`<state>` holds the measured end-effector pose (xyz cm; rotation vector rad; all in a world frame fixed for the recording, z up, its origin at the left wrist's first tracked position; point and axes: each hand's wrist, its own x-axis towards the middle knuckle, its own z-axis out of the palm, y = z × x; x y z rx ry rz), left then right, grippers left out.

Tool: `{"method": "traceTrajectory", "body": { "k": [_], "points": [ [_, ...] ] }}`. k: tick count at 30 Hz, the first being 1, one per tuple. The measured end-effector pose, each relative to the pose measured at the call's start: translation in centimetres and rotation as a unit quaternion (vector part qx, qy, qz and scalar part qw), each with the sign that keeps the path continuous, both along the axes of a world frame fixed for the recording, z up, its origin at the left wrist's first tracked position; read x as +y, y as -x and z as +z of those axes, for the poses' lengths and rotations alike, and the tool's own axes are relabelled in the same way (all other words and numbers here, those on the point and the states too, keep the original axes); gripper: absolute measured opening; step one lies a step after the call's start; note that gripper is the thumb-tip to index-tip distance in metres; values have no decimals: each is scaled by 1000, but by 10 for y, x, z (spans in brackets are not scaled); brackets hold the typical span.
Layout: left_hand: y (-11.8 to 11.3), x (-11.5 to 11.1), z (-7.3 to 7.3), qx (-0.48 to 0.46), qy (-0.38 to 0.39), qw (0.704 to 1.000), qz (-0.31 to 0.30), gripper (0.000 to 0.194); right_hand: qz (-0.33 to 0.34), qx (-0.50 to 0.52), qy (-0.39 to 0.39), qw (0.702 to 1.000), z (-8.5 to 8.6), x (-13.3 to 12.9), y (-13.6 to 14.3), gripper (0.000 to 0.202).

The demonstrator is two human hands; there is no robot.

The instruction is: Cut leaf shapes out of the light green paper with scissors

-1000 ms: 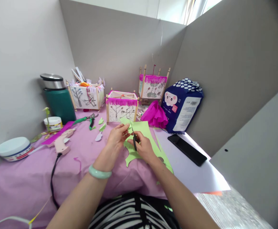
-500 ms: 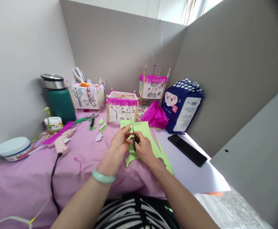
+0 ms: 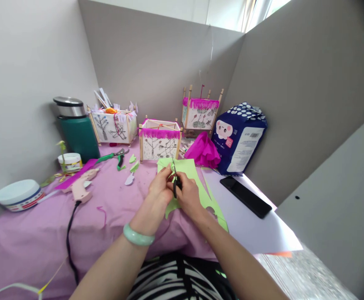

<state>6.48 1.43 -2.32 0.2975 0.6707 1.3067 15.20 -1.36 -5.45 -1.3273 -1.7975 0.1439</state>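
Observation:
My right hand is closed around the black handles of a pair of scissors, whose blades point away from me. Close against it, my left hand pinches a small piece of light green paper beside the blades. Under both hands lies a larger sheet of green paper with a ragged cut edge. Several cut green scraps and a pale lilac scrap rest on the cloth to the left.
A stick-framed paper lantern with pink fringe stands just beyond my hands. Pruning shears, a pink glue gun and a green bottle are left. A black phone lies right, near a blue package.
My left hand has shifted slightly right and closer to the scissors. The scissor blades have turned a little. The large green sheet stays in place.

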Motion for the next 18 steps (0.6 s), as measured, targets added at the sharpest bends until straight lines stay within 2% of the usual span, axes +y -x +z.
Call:
{"method": "traceTrajectory", "body": {
  "k": [7, 13, 18],
  "points": [
    [-2, -4, 4, 3, -1, 1000, 5, 11, -12, -7, -3, 1000, -1, -1, 0, 25],
    [0, -2, 1, 10, -17, 1000, 2, 8, -15, -2, 2, 1000, -2, 0, 0, 25],
    [5, -5, 1, 5, -10, 1000, -1, 17, -13, 8, 12, 1000, -7, 3, -3, 25]
  ]
}}
